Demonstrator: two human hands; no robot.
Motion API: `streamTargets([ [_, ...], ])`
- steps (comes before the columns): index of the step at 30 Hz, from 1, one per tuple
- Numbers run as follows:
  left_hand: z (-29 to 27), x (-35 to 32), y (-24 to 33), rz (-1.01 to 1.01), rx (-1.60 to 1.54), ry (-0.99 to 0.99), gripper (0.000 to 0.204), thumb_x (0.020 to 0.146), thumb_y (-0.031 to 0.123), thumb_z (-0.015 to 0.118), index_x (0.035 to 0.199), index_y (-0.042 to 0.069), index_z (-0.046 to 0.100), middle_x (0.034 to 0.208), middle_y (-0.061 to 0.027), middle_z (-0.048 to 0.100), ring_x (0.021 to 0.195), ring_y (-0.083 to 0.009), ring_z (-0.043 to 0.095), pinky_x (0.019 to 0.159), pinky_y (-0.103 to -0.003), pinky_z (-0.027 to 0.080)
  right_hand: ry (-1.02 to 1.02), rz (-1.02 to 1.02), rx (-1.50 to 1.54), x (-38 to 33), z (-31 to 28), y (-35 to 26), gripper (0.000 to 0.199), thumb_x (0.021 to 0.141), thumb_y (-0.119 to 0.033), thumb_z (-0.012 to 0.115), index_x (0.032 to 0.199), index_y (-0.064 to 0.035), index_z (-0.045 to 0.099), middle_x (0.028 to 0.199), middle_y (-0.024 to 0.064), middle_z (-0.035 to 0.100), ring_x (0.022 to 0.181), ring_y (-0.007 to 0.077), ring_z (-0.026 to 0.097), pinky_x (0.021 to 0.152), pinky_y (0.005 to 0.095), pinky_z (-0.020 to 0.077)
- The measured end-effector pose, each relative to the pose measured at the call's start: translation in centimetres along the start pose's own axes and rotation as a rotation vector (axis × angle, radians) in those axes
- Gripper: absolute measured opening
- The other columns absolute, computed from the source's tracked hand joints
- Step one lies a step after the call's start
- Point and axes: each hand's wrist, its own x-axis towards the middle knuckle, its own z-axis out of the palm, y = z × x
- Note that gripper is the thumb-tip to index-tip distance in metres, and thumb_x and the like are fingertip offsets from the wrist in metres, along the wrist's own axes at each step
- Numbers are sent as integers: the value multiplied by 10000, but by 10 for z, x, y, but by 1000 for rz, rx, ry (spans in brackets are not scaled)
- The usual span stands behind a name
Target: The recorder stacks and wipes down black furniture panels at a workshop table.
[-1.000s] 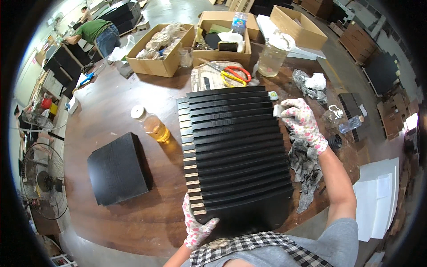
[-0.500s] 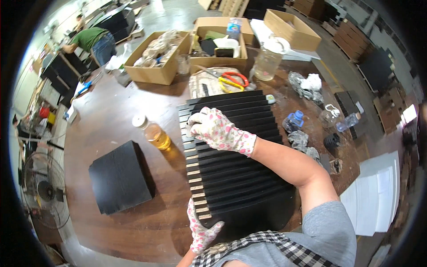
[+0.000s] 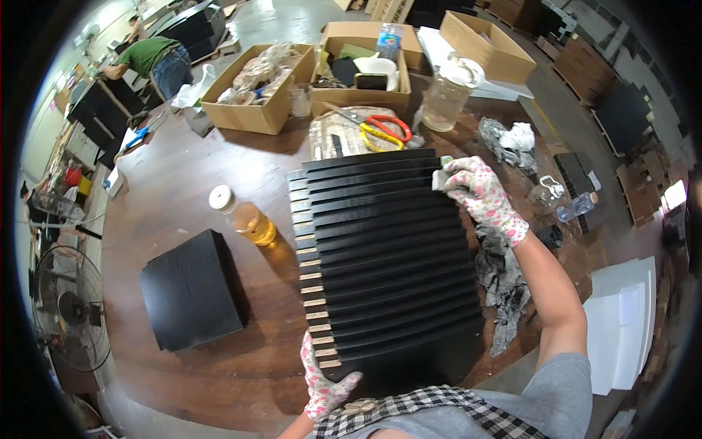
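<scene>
A stack of black boards (image 3: 395, 249) lies before me, staggered so that their long edges form steps and their pale raw ends show on the left. My right hand (image 3: 479, 194), in a floral glove, is at the stack's far right corner. Its fingers pinch a small whitish block (image 3: 439, 180) against the boards. At the near left corner my left hand (image 3: 327, 386), also gloved, rests with fingers along the side and thumb stretched apart. A bottle of amber liquid (image 3: 252, 223) with a white cap stands left of the stack.
Another black board pile (image 3: 194, 293) sits on the brown table (image 3: 161, 227). Beyond the stack are red-and-yellow scissors (image 3: 384, 132), cardboard boxes (image 3: 252, 117) and a large clear jug (image 3: 444, 99). A grey rag (image 3: 503, 285) lies right. Far left, a person (image 3: 157, 62) bends over.
My right hand has swept from the boards' left ends to the far right corner. The grey rag, earlier partly behind my arm, shows more fully. My left hand stays at the near left corner.
</scene>
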Motion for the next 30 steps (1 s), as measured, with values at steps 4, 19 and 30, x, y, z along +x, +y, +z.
streamTargets([
  [4, 3, -4, -6, -21, -38, 8, 1152, 629, 335, 892, 1472, -2, 183, 1462, -233, 294, 1322, -364, 392, 1083, -442, 360, -43, -169, 43, 46, 48, -34, 221, 654, -20, 772, 830, -75, 650, 1072, 84, 642, 1006, 300, 584, 861, 403, 481],
  [19, 4, -2, 1, 29, 46, 21, 1100, 664, 393, 865, 1466, 2, 221, 1432, -192, 315, 1315, -323, 386, 1081, -431, 346, 10, -219, 23, 31, 45, -17, 183, 703, -60, 734, 822, -107, 604, 1051, 63, 641, 997, 278, 594, 853, 405, 460],
  [30, -1, -1, -1, -35, 40, 4, 1141, 627, 319, 889, 1468, 0, 189, 1431, -191, 337, 1311, -305, 405, 1077, -420, 366, -18, -15, -1, 17, 14, 7, 239, 667, 43, 737, 852, -59, 626, 1108, 85, 623, 1054, 289, 568, 901, 391, 471],
])
